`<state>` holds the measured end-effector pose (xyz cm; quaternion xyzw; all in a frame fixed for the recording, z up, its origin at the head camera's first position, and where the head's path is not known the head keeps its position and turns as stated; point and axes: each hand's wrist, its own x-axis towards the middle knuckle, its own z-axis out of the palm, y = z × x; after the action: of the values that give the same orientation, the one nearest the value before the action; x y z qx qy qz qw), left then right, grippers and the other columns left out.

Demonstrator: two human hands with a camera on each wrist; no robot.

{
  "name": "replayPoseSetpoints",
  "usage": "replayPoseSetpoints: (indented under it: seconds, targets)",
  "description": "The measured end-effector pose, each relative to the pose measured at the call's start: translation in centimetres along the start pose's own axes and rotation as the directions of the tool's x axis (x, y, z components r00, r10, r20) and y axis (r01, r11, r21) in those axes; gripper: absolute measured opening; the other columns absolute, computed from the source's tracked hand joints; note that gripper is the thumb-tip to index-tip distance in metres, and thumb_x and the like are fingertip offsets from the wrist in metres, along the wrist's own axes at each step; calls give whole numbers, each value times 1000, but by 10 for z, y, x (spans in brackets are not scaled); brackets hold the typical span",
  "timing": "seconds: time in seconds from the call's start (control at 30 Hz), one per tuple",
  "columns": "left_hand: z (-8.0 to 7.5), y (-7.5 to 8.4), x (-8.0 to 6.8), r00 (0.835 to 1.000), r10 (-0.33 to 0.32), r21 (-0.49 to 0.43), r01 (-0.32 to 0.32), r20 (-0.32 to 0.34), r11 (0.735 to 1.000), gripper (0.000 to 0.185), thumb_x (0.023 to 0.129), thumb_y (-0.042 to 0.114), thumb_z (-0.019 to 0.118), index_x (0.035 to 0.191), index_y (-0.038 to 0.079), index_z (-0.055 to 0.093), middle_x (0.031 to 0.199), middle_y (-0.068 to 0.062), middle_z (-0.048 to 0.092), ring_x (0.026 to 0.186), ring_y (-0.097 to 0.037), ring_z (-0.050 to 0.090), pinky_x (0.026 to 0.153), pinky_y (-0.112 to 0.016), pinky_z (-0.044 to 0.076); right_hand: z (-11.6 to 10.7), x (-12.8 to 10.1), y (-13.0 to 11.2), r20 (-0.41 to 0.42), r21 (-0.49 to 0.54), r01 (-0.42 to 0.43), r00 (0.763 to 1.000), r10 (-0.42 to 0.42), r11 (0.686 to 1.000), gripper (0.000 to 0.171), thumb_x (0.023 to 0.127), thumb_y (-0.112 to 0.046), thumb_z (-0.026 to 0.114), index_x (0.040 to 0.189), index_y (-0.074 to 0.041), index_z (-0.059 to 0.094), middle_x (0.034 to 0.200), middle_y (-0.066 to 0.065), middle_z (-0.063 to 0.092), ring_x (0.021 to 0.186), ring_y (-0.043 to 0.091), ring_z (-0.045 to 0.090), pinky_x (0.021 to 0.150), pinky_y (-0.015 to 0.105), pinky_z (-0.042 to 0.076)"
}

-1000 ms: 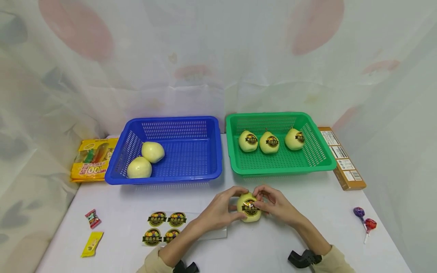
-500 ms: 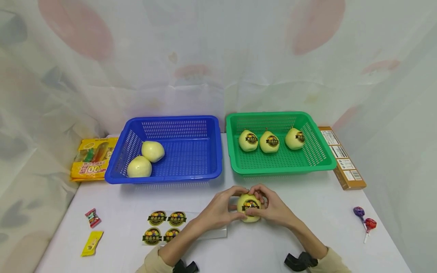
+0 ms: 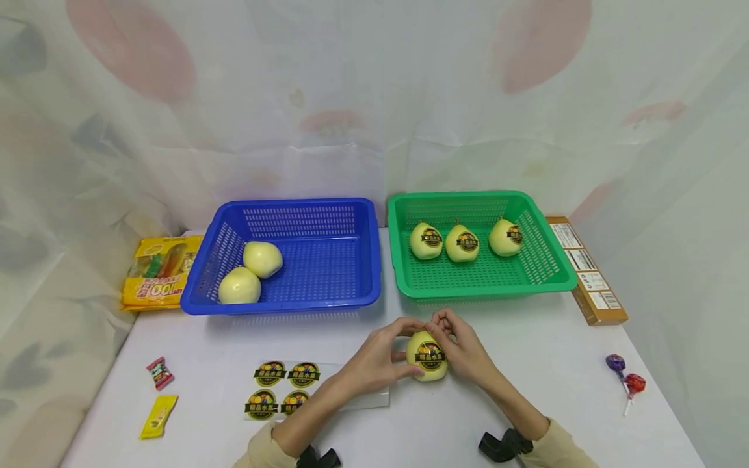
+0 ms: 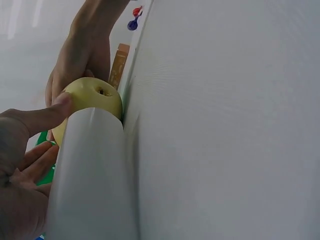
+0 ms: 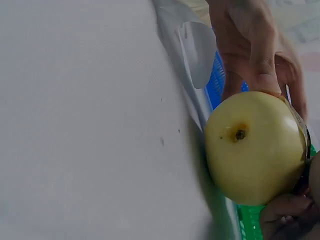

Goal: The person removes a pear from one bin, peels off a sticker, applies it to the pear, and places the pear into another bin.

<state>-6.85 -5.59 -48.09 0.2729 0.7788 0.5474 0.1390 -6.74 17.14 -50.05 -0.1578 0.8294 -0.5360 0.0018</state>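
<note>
1. A sticker sheet (image 3: 283,389) is seen lying on the white table (image 3: 439,429), left of the hands.
2. The pear (image 3: 428,355) is gripped by the left hand (image 3: 374,359), fingers curled round its left side.
3. The pear, resting on the table just before the green basket (image 3: 486,286), bears a sticker (image 3: 430,356).
4. Its right side is held by the right hand (image 3: 465,351), fingers curled.

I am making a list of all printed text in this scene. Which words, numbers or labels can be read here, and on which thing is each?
"100", upside down: yellow plastic snack bag.
Round black-and-gold sticker on the pale yellow pear held by left hand and right hand: characters too small to read.
Four stickers on the sheet: unreadable.
White labels on the brown cardboard box: blurred.
</note>
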Motion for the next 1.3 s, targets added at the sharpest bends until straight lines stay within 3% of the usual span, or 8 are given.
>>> replayPoseSetpoints:
  seconds: [0.3, 0.5, 0.57, 0.7, 0.87, 1.07, 1.2, 1.3]
  targets:
    - [-1, -1, -1, 1000, 0, -24, 0, 0, 1000, 73, 83, 6, 94, 147, 12, 58, 146, -11, 68, 138, -30, 66, 98, -18, 64, -14, -7, 9, 188, 119, 9, 982, -32, 993, 27, 103, -11, 75, 125, -8, 61, 97, 0, 51, 88, 6, 48, 69, 24, 43]
    - [-2, -1, -1, 1000, -11, -27, 11, 3, 1000, 72, 84, 4, 93, 147, 11, 58, 146, -12, 68, 139, -30, 65, 99, -18, 63, -20, -7, 7, 192, 166, 36, 979, -68, 986, 14, 109, -5, 63, 122, -3, 61, 102, 1, 55, 97, 3, 52, 81, 21, 48]
    - [-2, -1, -1, 1000, -15, -34, 15, 7, 999, 73, 84, 4, 92, 147, 11, 58, 147, -12, 67, 140, -30, 65, 101, -18, 63, -20, -8, 5, 179, 167, 44, 981, -74, 985, 17, 108, -3, 64, 124, -3, 60, 103, 3, 56, 95, 3, 53, 77, 20, 50]
    - [-3, -1, -1, 1000, -17, -54, 19, 23, 998, 72, 85, 1, 91, 148, 11, 57, 149, -13, 65, 140, -30, 64, 103, -21, 63, -19, -11, 3, 183, 144, 83, 977, -109, 986, 37, 98, -7, 81, 128, -6, 59, 103, 8, 53, 84, 12, 48, 61, 22, 47]
    - [-4, 0, 0, 999, -14, -50, 16, 40, 999, 74, 85, 0, 90, 150, 9, 56, 149, -14, 65, 141, -30, 64, 105, -22, 62, -23, -9, 8, 267, 201, 107, 950, -160, 974, 47, 92, -6, 86, 129, -7, 58, 104, 10, 50, 85, 16, 46, 55, 25, 43]
    - [-5, 0, 0, 999, -14, -34, 16, 47, 999, 72, 86, 0, 89, 150, 7, 56, 149, -14, 66, 141, -30, 64, 107, -21, 61, -38, -7, 16, 342, 279, 75, 924, -172, 957, 41, 97, 7, 75, 132, -5, 60, 116, 9, 56, 104, 5, 53, 70, 21, 54]
    - [-7, 1, 1, 997, -18, -28, 20, 79, 999, 70, 90, 1, 86, 152, 10, 55, 152, -13, 64, 144, -33, 62, 108, -23, 61, -38, -11, 14, 305, 115, 197, 926, -224, 974, 39, 97, -4, 79, 133, -18, 69, 134, 10, 60, 122, 11, 54, 95, 26, 57]
    - [-15, 2, 1, 996, -15, 11, 14, 85, 1000, 63, 95, 2, 81, 152, 11, 55, 155, -11, 63, 143, -35, 64, 107, -28, 64, -31, -13, 8, 279, -40, 282, 924, -260, 959, 38, 96, -16, 85, 130, -29, 74, 147, 8, 58, 137, 20, 53, 112, 35, 54]
